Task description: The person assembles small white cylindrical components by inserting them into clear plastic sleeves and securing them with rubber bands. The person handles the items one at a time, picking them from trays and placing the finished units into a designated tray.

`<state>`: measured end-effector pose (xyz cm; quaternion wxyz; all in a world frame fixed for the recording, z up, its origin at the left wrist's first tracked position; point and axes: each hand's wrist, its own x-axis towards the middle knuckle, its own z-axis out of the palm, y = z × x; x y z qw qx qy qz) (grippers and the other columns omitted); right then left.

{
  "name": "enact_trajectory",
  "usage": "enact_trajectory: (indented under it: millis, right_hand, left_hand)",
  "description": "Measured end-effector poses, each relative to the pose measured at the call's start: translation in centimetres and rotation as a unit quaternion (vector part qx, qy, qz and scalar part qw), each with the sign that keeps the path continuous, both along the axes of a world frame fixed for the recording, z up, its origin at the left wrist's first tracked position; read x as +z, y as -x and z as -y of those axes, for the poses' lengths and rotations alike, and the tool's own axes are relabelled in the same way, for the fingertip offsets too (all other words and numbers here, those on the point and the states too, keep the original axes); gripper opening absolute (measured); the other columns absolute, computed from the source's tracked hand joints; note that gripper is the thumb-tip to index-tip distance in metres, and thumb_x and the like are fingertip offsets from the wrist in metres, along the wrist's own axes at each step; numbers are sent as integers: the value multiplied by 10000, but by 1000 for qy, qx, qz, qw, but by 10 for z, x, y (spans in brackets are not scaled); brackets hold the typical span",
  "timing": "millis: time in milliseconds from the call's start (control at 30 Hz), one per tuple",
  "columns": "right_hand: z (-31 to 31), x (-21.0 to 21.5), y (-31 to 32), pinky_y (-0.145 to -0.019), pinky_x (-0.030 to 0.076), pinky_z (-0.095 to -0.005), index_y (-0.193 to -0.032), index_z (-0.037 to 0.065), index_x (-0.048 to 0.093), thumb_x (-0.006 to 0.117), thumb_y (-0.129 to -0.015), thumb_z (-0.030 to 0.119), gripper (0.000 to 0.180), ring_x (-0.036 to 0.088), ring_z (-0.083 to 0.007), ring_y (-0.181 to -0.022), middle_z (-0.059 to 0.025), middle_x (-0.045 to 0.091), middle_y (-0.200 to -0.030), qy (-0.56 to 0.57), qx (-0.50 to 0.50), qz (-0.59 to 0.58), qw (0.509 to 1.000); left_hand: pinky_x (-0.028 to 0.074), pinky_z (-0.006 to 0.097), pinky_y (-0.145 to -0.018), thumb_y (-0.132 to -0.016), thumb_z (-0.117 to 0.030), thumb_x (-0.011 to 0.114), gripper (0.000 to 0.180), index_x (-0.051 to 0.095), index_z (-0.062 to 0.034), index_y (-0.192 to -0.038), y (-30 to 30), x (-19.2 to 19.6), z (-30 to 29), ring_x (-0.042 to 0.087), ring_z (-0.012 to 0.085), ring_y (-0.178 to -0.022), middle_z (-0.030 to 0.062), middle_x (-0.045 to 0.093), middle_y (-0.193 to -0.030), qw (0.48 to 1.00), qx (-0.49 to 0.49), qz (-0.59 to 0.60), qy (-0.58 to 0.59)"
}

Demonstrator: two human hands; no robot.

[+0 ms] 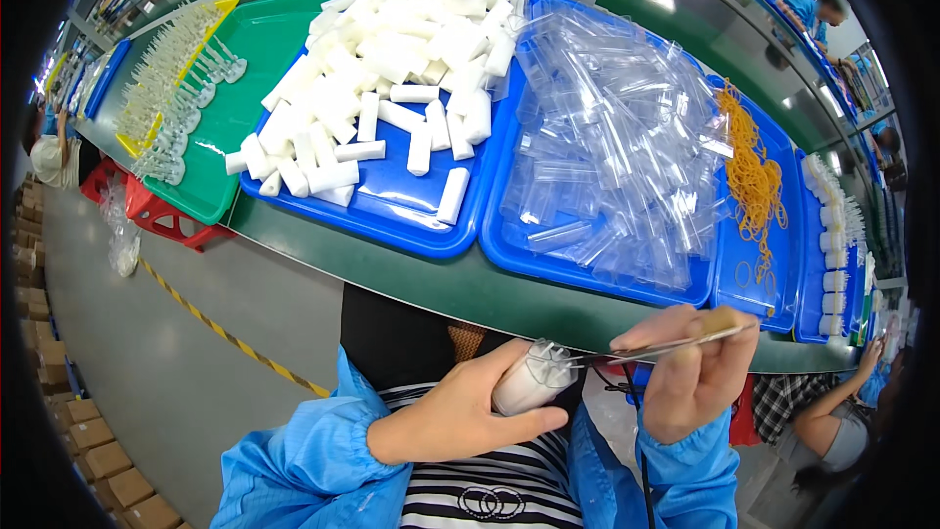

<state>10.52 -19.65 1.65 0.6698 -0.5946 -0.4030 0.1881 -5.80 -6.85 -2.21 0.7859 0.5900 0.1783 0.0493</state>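
Left hand point(460, 411) is gripping a white tube point(532, 379), fingers closed round its body; looking light, stiff, slippery. Right hand point(690, 372) is pinching tweezers point(676, 341) shut at its mouth

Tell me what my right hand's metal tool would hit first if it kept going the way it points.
The right hand holds a thin metal tool pointing toward your left. First in line is the white cylinder's wrapped end in your left hand; the tip looks already at it, though depth is unclear.
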Motion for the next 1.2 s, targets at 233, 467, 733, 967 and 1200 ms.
enact_trajectory:
  millis: [233,467,733,967,1200]
  right_hand:
    - [1,-4,1,-745,575,-341,-1158,-8,334,559,-1004,95,291,690,-231,-816,-282,683,-934,-7,19,-19,1000]
    - [-1,-4,2,-795,579,-365,-1193,-12,312,535,-1006,56,299,699,-261,-876,-290,678,-953,22,68,-35,997]
    - [-4,3,2,-712,547,-322,-856,17,646,657,-863,17,13,688,-199,-784,-122,746,-948,70,65,114,989]
    - [-6,2,2,-668,561,-305,-1160,-24,319,533,-1002,90,289,679,-206,-749,-259,691,-902,-6,-44,-30,999]
    - [-7,-6,6,-782,595,-367,-1204,-27,310,545,-1008,95,330,710,-266,-842,-288,678,-939,-9,24,-37,999]
  left_hand:
    - [536,299,-779,-759,-205,870,559,573,12,-1178,2,15,-14,667,151,-879,114,685,-1003,985,-5,-87,-146]
    - [545,313,-789,-776,-153,833,473,569,-7,-1140,1,14,-10,691,194,-883,127,686,-987,984,19,-91,-153]
    - [539,309,-811,-819,-166,809,479,569,-8,-1201,1,11,-11,685,203,-908,120,686,-1029,986,12,-98,-136]
    - [522,301,-858,-808,-176,834,550,562,-3,-1254,2,8,-12,657,171,-986,126,668,-1107,985,40,-25,-164]
    - [560,302,-751,-787,-144,845,435,585,-14,-1110,2,13,-11,710,186,-849,104,706,-952,969,53,-79,-228]
